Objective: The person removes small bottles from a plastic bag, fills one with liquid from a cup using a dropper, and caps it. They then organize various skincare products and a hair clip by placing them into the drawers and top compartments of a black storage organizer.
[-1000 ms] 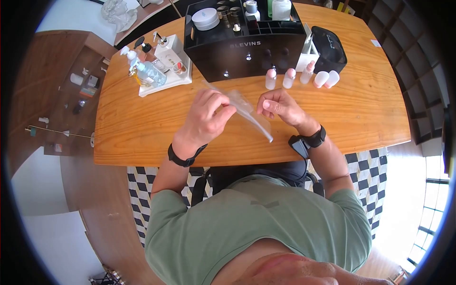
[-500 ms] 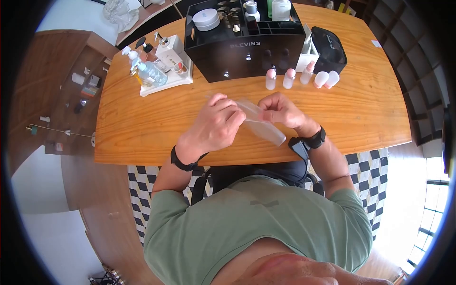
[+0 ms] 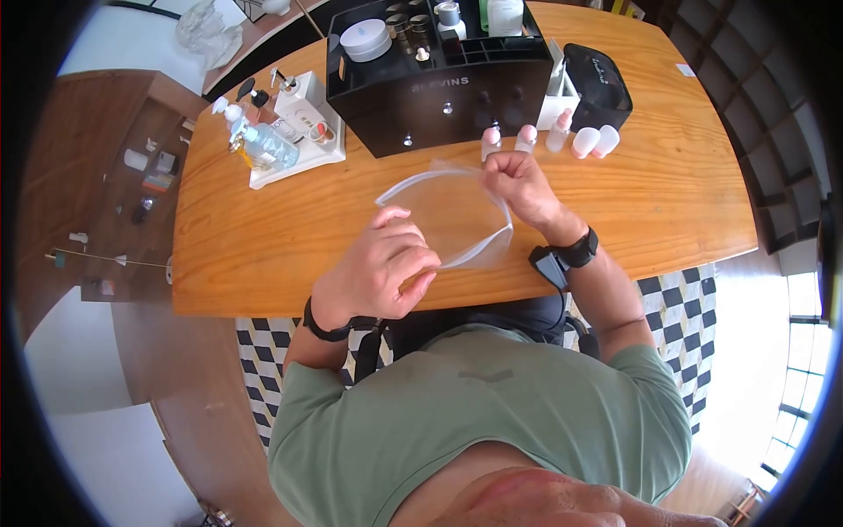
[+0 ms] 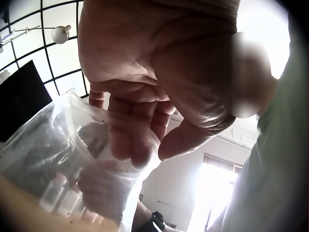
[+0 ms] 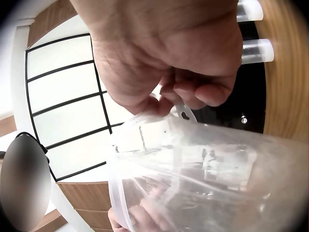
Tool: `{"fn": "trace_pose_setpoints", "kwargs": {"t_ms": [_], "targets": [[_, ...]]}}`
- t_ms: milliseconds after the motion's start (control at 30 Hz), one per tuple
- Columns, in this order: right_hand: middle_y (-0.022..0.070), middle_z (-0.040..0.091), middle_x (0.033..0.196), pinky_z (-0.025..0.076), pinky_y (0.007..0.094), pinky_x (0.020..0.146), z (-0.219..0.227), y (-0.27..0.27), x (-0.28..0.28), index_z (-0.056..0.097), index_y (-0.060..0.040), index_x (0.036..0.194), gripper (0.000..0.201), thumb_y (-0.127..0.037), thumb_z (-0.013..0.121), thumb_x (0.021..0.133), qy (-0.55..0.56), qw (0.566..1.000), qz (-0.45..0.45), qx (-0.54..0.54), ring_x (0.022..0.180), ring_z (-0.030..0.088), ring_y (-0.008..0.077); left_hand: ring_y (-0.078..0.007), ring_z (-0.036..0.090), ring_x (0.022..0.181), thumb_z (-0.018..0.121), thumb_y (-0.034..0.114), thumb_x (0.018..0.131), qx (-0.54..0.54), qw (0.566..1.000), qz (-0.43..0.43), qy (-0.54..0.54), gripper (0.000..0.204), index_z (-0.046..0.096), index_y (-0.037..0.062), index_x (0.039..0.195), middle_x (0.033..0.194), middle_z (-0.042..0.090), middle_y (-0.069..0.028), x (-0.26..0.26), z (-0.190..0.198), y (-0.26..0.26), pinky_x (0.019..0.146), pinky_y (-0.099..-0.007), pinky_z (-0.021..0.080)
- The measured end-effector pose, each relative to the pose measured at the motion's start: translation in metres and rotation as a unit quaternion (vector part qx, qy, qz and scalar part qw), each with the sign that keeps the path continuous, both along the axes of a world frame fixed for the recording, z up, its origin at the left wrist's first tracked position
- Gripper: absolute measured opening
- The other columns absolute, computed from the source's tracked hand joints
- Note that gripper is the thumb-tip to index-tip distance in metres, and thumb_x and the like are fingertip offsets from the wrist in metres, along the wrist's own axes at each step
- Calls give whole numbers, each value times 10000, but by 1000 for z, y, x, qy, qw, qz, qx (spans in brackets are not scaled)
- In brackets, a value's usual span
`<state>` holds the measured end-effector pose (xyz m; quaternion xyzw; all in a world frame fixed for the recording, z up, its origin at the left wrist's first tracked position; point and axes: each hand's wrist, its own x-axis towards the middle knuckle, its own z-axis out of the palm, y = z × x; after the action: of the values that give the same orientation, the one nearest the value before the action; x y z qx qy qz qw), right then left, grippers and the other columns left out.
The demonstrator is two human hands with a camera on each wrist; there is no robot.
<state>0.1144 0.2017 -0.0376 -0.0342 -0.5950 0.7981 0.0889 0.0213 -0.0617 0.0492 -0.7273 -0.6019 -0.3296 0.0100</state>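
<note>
A clear plastic bag (image 3: 443, 215) with a whitish zip edge is spread between both hands above the table, its mouth parted into a wide oval. My left hand (image 3: 376, 265) holds the near-left rim; in the left wrist view the thumb and bent fingers of that hand (image 4: 149, 67) lie on either side of the film (image 4: 43, 145). At the far-right corner my right hand (image 3: 525, 189) pinches the bag. The right wrist view shows this hand (image 5: 169, 53) gripping beside a small hang hole in the bag (image 5: 217, 169). Nothing is visible inside it.
Behind the hands stands a black organizer (image 3: 439, 105). Small pink-topped bottles (image 3: 558, 132) and two white cups (image 3: 586, 142) stand right of centre, near a black case (image 3: 597, 88). Pump bottles (image 3: 272, 145) occupy a white tray (image 3: 325, 160) at left.
The bag has gone from narrow and flat to spread, with its mouth parted. My left hand has moved down and slightly left, my right hand slightly up. The head view has shifted a little.
</note>
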Motion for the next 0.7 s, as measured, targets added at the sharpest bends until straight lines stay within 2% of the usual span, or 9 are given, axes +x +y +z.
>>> {"fn": "trace_pose_setpoints", "kwargs": {"t_ms": [67,133,167,267,367,400,500,600,700], "targets": [[-57,543,721,358,225,600,-3,0,-2,619,-55,795,176,-74,647,967,2,1000,15,17,651,463,32,-265,652,887,730,-20,691,-3,1000,6,-3,264,656,86,921,905,669,-68,-7,-3,1,943,-495,482],[-69,516,725,344,225,606,-6,1,-4,597,-59,782,198,-75,661,969,6,998,48,29,662,447,25,-314,627,1093,729,21,692,14,996,13,-89,289,670,60,972,1157,653,-138,-19,-3,-2,993,-484,466],[-69,516,725,344,225,606,-6,3,-3,597,-59,782,198,-75,661,969,6,999,43,31,662,447,25,-314,627,1093,729,21,692,15,996,8,-90,289,670,60,972,1157,653,-138,-25,-2,-3,993,-484,466],[-71,506,719,342,229,601,1,1,-2,577,-66,767,223,-83,674,967,11,997,56,45,658,445,26,-356,554,1283,687,50,674,5,989,61,-132,339,694,58,1012,1393,537,-218,-57,0,-5,1090,-460,419],[-72,520,724,349,225,607,3,-1,-2,584,-65,771,217,-82,671,969,6,998,44,49,663,456,24,-355,555,1280,668,28,672,-104,971,-4,-214,273,701,61,941,1410,524,-217,-90,-15,0,1074,-465,435],[-72,520,724,349,225,607,2,-1,-3,584,-65,771,217,-82,671,969,8,998,39,51,663,456,24,-322,590,1231,684,24,702,-117,956,-18,-270,207,705,52,905,1341,589,-190,-92,-21,3,1038,-425,459],[-73,537,728,358,223,603,0,-2,-5,600,-63,782,210,-92,669,979,11,998,22,53,662,469,22,-278,649,1118,699,6,739,-140,957,-33,-251,170,716,47,903,1183,677,-149,-101,-33,11,959,-376,497],[-75,556,733,366,225,596,-2,1,-6,620,-61,798,212,-123,689,990,3,998,15,56,661,479,18,-246,684,1001,753,25,773,-114,954,-33,-275,109,723,39,877,1041,716,-115,-99,-38,13,890,-351,519],[-62,550,716,360,234,579,-9,5,-7,625,-49,803,265,-204,703,1004,9,996,8,92,639,471,34,-235,688,946,792,30,782,-70,954,-26,-290,100,726,34,857,1015,713,-117,-102,-47,12,840,-338,529]]}}
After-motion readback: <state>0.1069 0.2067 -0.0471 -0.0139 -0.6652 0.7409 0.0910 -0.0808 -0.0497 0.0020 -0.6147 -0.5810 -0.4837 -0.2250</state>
